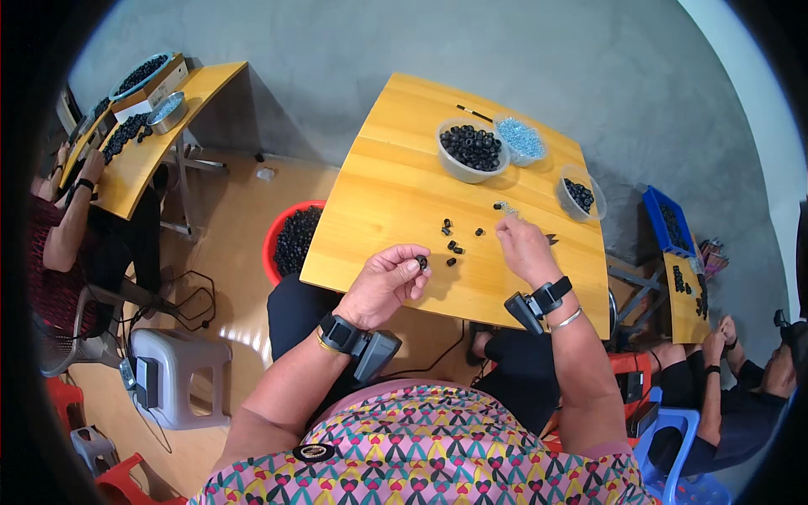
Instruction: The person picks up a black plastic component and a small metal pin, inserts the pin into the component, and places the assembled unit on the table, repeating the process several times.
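Observation:
My left hand (389,284) pinches a small round black part (422,262) between thumb and fingers, above the near edge of the wooden table (370,185). To its right, my right hand (523,249) has its fingertips drawn together at a little pile of clear, shiny bits (506,208); whether anything is between them is too small to make out. Several loose black parts (454,247) lie on the wood between my hands. Just right of my right hand lies a dark pointed tool (551,240), partly hidden.
Farther back stand a bowl of black parts (471,150), a tub of light-blue pieces (520,140) and a pen (475,113). A smaller bowl (581,194) sits at the right edge. A red tub (275,244) is left of the table. Co-workers sit at side tables.

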The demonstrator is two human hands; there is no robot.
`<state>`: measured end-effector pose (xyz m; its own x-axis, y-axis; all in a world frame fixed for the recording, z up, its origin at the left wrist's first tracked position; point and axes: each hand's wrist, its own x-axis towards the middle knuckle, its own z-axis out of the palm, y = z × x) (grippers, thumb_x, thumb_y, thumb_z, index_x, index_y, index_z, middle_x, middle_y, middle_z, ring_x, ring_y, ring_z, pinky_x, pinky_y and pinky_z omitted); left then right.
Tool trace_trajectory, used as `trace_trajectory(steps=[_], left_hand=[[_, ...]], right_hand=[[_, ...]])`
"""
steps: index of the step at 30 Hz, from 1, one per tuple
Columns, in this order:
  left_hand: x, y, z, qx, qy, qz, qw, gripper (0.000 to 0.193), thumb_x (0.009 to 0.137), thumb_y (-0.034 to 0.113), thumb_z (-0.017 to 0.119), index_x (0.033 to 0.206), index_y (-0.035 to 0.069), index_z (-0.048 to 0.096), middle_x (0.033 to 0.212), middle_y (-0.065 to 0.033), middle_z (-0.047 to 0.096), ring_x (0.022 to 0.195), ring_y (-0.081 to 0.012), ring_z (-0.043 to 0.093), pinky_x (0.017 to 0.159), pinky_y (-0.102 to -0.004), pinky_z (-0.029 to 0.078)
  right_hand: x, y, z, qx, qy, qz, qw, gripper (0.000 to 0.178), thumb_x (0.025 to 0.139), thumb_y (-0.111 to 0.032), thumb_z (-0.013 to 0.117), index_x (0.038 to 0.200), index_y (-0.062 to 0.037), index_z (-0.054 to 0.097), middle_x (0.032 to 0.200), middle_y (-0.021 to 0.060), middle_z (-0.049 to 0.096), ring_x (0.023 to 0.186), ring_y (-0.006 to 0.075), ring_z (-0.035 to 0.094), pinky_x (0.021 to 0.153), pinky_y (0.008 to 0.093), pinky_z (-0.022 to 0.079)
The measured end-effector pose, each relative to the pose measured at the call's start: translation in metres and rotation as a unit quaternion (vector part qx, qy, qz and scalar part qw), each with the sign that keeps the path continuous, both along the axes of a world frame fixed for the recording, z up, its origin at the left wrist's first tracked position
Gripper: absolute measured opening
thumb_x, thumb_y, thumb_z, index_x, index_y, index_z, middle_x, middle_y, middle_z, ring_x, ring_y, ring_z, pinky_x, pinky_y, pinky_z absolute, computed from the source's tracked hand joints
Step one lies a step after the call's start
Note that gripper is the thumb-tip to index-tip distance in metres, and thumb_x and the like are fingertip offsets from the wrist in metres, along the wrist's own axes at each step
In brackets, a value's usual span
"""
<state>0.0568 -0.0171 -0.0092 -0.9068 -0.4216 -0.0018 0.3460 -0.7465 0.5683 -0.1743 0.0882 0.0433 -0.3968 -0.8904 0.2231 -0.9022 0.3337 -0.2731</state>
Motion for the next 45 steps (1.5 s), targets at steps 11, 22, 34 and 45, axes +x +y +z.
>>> trace_trajectory(steps=[11,22,34,45], left_hand=[[-0.001,0.002,-0.006,0.029,0.02,-0.049,0.998,0.021,0.085,0.007,0.053,0.105,0.002,0.055,0.087,-0.0078,0.059,0.067,-0.0118,0.054,0.063,-0.0222,0.047],[0.002,0.038,0.044,-0.036,0.049,-0.078,0.995,0.022,0.085,0.012,0.055,0.105,0.003,0.056,0.086,-0.0073,0.056,0.068,-0.0122,0.051,0.063,-0.0249,0.045],[0.001,0.071,0.075,-0.078,0.083,-0.117,0.987,0.024,0.084,0.014,0.056,0.104,0.0,0.055,0.089,-0.0073,0.057,0.071,-0.0117,0.054,0.064,-0.0247,0.046],[0.001,0.072,0.079,-0.022,0.088,-0.126,0.988,0.021,0.085,0.014,0.056,0.102,0.002,0.056,0.088,-0.0033,0.057,0.075,-0.0106,0.051,0.061,-0.0227,0.042]], right_hand=[[-0.003,-0.027,-0.02,0.058,-0.023,0.101,0.993,0.016,0.076,-0.009,0.057,0.09,-0.0023,0.053,0.082,0.0193,0.06,0.078,0.037,0.056,0.068,0.0424,0.045],[0.076,0.053,0.051,-0.153,-0.487,0.135,0.849,0.015,0.083,-0.002,0.052,0.097,0.0027,0.052,0.079,0.0036,0.054,0.07,0.0107,0.054,0.065,0.023,0.045],[0.107,0.101,0.068,-0.243,-0.361,0.157,0.887,0.014,0.084,0.002,0.05,0.097,0.0011,0.052,0.085,0.0036,0.054,0.074,0.0079,0.053,0.065,0.0202,0.044],[0.111,0.114,0.085,-0.228,-0.323,0.169,0.903,0.02,0.087,-0.002,0.044,0.104,0.0008,0.055,0.08,0.005,0.054,0.071,0.0097,0.055,0.063,0.0199,0.045]])
